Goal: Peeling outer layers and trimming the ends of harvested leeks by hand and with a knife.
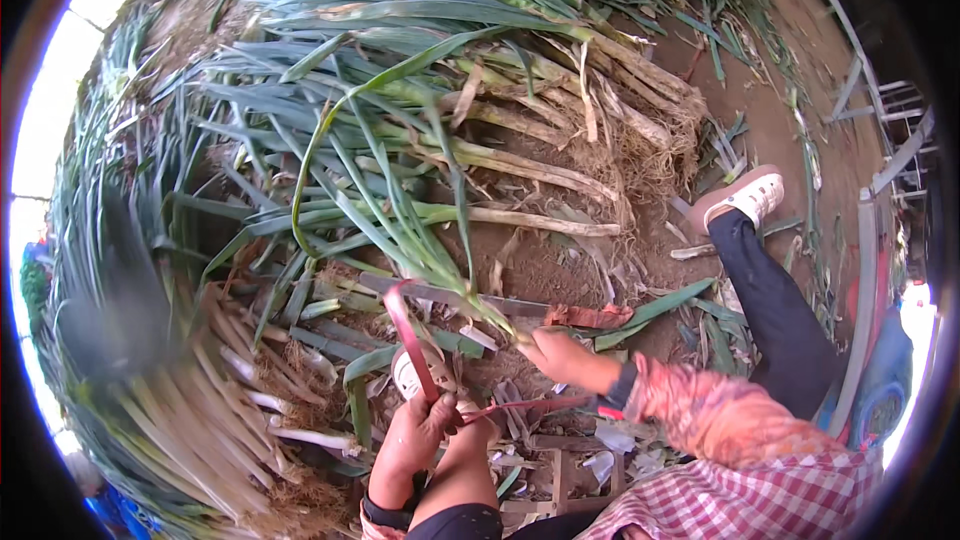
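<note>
My left hand (pixel 415 440) is closed around a pinkish-red strap (pixel 412 345), which loops up from the fist. A thinner length of the same colour runs off to the right. My right hand (pixel 565 355) grips a long green onion (pixel 488 312) near the lower end of its stalk, its leaves fanning up and to the left. The end of the stalk is hidden in the fist. Beneath this onion lies a long knife (pixel 515 306) on the ground, with a red-orange wrapped handle (pixel 590 316).
Unpeeled onions (pixel 640 90) with brown roots lie heaped at the far side. Pale, peeled onions (pixel 200 430) are piled at the left. A low wooden frame (pixel 560 480) is near me, amid scattered peelings. My shod foot (pixel 745 198) rests at the right, near a metal frame (pixel 860 290).
</note>
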The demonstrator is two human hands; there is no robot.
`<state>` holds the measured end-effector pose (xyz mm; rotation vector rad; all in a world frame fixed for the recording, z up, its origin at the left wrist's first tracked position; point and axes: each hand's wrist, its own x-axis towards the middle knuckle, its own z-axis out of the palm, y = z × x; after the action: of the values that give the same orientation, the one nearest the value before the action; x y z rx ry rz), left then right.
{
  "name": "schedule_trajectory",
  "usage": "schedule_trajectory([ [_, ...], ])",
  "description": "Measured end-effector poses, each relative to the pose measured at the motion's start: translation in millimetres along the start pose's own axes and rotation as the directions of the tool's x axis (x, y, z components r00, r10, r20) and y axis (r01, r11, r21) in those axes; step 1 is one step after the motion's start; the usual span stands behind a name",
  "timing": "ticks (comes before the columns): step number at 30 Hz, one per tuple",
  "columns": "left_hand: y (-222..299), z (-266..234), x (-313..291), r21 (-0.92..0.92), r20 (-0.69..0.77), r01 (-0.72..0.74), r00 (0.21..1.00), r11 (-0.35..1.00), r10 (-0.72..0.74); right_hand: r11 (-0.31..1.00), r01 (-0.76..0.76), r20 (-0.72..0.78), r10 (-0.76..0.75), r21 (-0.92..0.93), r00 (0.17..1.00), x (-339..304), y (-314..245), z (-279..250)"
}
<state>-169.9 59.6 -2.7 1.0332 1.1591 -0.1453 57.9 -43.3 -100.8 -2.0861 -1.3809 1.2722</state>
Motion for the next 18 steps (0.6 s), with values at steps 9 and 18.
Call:
schedule_trajectory([
  [9, 61, 13, -35, 0.635, 0.601, -0.569, 0.789, 0.523, 0.128, 0.937, -0.232, -0.334, 0.137, -0.261, 0.932, -104, 42, -123],
  [18, 232, -205, -193, -0.273, -0.295, -0.897, 0.423, 0.349, 0.857, 0.996, -0.003, -0.27, -0.021, -0.087, 0.963, -112, -14, -117],
])
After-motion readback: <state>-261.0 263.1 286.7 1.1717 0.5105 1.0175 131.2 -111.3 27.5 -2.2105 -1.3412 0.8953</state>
